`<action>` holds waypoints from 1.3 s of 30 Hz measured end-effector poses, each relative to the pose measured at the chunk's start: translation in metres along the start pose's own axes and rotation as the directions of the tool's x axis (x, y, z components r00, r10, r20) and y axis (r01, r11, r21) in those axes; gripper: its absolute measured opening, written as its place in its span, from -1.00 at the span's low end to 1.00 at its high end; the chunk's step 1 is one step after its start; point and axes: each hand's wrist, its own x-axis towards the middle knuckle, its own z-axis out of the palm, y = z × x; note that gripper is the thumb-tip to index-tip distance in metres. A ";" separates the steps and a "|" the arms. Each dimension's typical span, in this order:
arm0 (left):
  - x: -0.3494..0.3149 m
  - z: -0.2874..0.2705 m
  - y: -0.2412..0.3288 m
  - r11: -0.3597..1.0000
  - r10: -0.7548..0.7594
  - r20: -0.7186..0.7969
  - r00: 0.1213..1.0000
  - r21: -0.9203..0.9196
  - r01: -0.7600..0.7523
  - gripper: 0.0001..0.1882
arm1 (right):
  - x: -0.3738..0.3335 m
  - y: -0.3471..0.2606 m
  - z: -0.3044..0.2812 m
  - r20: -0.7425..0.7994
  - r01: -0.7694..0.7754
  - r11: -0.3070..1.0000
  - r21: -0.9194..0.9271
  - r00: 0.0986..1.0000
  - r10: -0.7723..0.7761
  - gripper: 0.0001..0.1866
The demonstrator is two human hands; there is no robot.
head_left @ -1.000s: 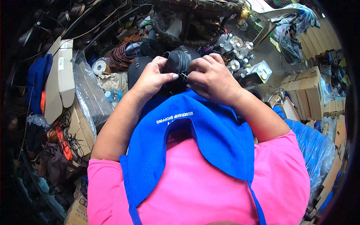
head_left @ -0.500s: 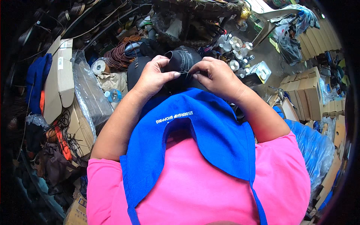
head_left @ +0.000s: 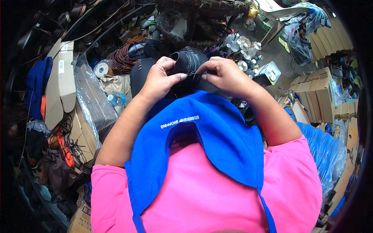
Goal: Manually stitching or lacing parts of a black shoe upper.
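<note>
A black leather piece (head_left: 189,59) with a stitched seam, its exact kind unclear, stands over my lap between my hands. My left hand (head_left: 163,76) pinches its near left edge, thumb pointing right and fingers curled behind. At the near right edge my right hand (head_left: 220,73) is closed in a pinch, fingertips close to a thin dark strand; whether they hold the strand or the leather is hard to make out. Below lies the blue apron (head_left: 229,128) that I wear over a pink shirt.
Left of my arm stand a cardboard box (head_left: 64,83), a plastic-wrapped pack (head_left: 93,97), a white roll (head_left: 101,69) and a plastic bottle (head_left: 117,99). Coiled brown cord (head_left: 121,58) lies beyond. Several bottles (head_left: 243,52) stand ahead right, with stacked cardboard (head_left: 316,91) farther right.
My right hand has shifted slightly, its fingers turning a little at the edge of the leather. The left hand keeps its pinch in almost the same place.
</note>
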 end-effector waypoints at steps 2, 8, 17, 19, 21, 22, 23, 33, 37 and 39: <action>0.002 -0.004 0.000 0.999 -0.006 0.085 0.996 -0.041 0.009 -0.71 | 0.004 0.010 -0.003 0.044 -0.025 0.999 0.047 0.999 0.023 -0.84; 0.006 -0.006 0.001 0.996 -0.017 0.130 0.991 -0.084 0.028 -0.69 | 0.015 0.029 -0.004 0.109 0.010 0.983 0.186 0.994 -0.030 -0.86; 0.006 -0.007 0.002 0.999 -0.005 0.111 0.994 -0.044 0.010 -0.70 | -0.002 0.010 0.017 -0.102 0.189 0.967 -0.171 0.973 -0.209 -0.79; 0.006 -0.007 0.001 0.999 0.003 0.115 0.993 -0.034 0.000 -0.70 | -0.003 0.012 0.021 -0.153 0.211 0.955 -0.209 0.957 -0.245 -0.76; 0.005 -0.008 0.002 1.000 0.011 0.117 0.993 -0.023 -0.008 -0.70 | -0.003 0.013 0.017 -0.145 0.227 0.944 -0.237 0.953 -0.266 -0.78; 0.004 -0.008 0.002 1.000 0.017 0.107 0.994 0.002 -0.017 -0.71 | -0.003 0.013 0.015 -0.135 0.243 0.933 -0.265 0.949 -0.285 -0.79; 0.003 -0.009 0.003 0.999 0.024 0.096 0.995 0.026 -0.027 -0.72 | -0.001 0.012 0.012 -0.136 0.244 0.933 -0.265 0.948 -0.287 -0.79; 0.009 -0.015 -0.020 0.806 -0.267 -0.065 0.961 -0.562 0.186 -0.75 | 0.013 -0.008 -0.006 -0.089 0.454 0.725 -0.518 0.814 -0.574 -0.84; 0.000 -0.010 -0.030 0.772 -0.295 -0.059 0.954 -0.603 0.201 -0.72 | 0.015 0.002 -0.001 -0.281 0.269 0.958 -0.098 0.916 -0.286 -0.79; 0.001 -0.010 -0.031 0.774 -0.275 -0.056 0.960 -0.606 0.187 -0.72 | 0.025 0.022 0.004 -0.281 0.102 0.981 0.165 0.958 -0.053 -0.75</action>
